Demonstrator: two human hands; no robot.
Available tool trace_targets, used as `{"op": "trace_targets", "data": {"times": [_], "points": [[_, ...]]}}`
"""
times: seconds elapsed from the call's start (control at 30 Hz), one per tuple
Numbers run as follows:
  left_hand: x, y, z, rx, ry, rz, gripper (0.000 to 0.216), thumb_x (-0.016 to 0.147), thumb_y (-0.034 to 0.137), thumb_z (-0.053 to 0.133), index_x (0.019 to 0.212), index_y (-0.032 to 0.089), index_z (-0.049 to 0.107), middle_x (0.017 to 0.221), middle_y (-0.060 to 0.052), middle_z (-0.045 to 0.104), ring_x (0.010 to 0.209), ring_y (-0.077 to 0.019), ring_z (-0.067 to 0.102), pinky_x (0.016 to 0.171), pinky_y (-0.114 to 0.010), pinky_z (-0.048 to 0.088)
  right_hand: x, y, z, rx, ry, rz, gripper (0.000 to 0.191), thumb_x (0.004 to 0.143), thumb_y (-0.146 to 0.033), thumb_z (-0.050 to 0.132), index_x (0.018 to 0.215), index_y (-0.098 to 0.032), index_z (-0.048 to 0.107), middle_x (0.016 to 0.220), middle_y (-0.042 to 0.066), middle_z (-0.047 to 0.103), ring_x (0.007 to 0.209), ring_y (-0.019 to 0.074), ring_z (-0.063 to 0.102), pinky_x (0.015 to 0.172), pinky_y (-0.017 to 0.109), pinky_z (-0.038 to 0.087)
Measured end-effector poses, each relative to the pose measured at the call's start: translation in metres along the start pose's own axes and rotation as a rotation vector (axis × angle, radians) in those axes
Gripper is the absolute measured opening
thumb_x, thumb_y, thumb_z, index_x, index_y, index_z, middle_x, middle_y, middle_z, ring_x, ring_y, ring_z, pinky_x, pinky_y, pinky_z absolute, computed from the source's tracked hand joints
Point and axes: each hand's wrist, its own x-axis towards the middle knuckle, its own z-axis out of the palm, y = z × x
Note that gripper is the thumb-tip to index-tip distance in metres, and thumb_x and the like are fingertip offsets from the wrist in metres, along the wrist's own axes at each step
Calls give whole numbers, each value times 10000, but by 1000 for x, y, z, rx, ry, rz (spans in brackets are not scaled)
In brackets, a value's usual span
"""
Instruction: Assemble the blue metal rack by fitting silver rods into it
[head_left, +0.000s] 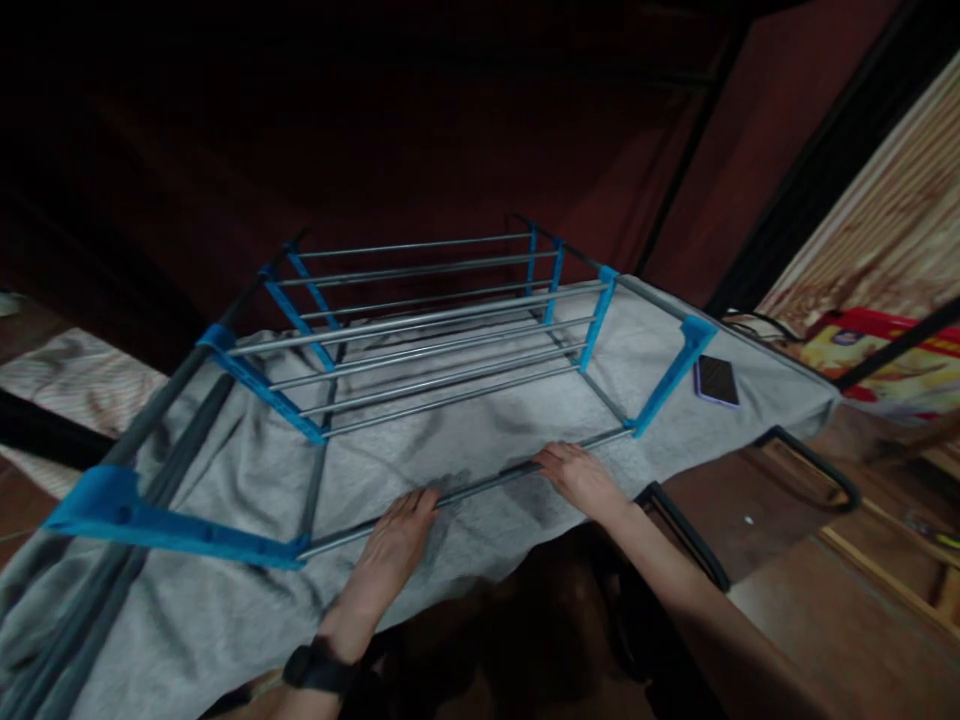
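Observation:
A rack of grey metal rods and blue plastic connectors lies over a grey cloth. My left hand rests on the nearest metal rod, fingers curled around it. My right hand lies farther right on the same rod, fingers laid over it. A black watch band circles my left wrist.
A phone in a purple case lies on the cloth at the right. Black curved handles stick out below the cloth's right edge. A red and yellow box sits at the far right. Dark red fabric walls rise behind.

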Motion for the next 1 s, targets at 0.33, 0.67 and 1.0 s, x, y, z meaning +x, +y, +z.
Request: {"op": "trace_targets", "data": {"times": [0.33, 0.67, 1.0], "points": [[3, 1, -6, -71, 44, 26, 286, 995, 238, 336, 1067, 228, 612, 981, -68, 719, 911, -212, 694, 861, -371, 550, -28, 31, -31, 212, 312, 189, 228, 915, -172, 448, 998, -216, 656, 999, 73, 700, 992, 227, 646, 933, 367, 478], [4, -2, -4, -108, 37, 13, 280, 990, 248, 347, 1057, 247, 619, 976, -56, 723, 902, -205, 699, 847, -350, 547, -63, 118, -17, 411, 564, 888, 327, 735, -208, 482, 1037, -188, 606, 979, 103, 674, 849, 231, 628, 801, 371, 498], [4, -5, -5, -144, 52, 5, 269, 972, 266, 370, 1027, 264, 634, 944, -43, 724, 877, -202, 692, 823, -341, 555, -52, 112, 0, 231, 356, 939, 138, 770, -208, 544, 904, -190, 576, 795, 50, 616, 744, 202, 590, 651, 286, 397]]}}
